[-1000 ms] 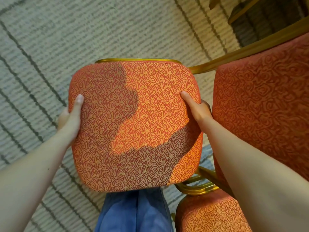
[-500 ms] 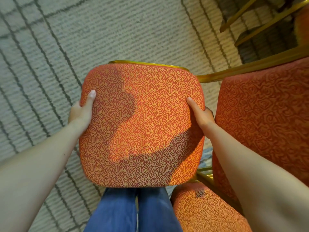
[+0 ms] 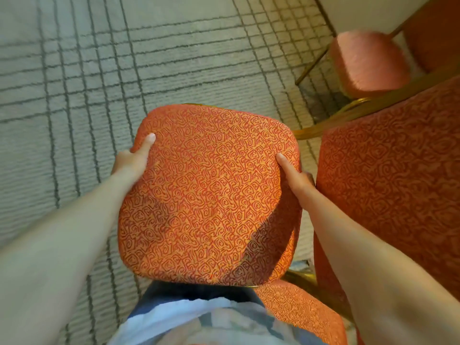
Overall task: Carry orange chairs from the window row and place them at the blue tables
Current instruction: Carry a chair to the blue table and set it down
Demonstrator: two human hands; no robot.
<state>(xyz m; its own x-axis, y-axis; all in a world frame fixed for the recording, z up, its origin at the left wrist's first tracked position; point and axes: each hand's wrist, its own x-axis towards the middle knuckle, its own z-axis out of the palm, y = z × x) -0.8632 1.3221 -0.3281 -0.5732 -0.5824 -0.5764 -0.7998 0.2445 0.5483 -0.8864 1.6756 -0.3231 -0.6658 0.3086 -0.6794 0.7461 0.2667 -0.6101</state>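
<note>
Carry step. Orange chair (image 3: 209, 195) at your waist; your left hand (image 3: 132, 161) and right hand (image 3: 295, 178) grip its side edges, thumbs on top. Neighbour chair (image 3: 388, 183) just beside, right. Next, likely: swing clear leftward over carpet (image 3: 174, 58); destination not in view.

Left hand (image 3: 132, 161), right hand (image 3: 295, 179) grip orange chair (image 3: 209, 195) sides

Fingers of the left hand (image 3: 131, 161) and right hand (image 3: 296, 179) hide behind the orange chair (image 3: 209, 195) — the far chair (image 3: 368, 61) is blurred
</note>
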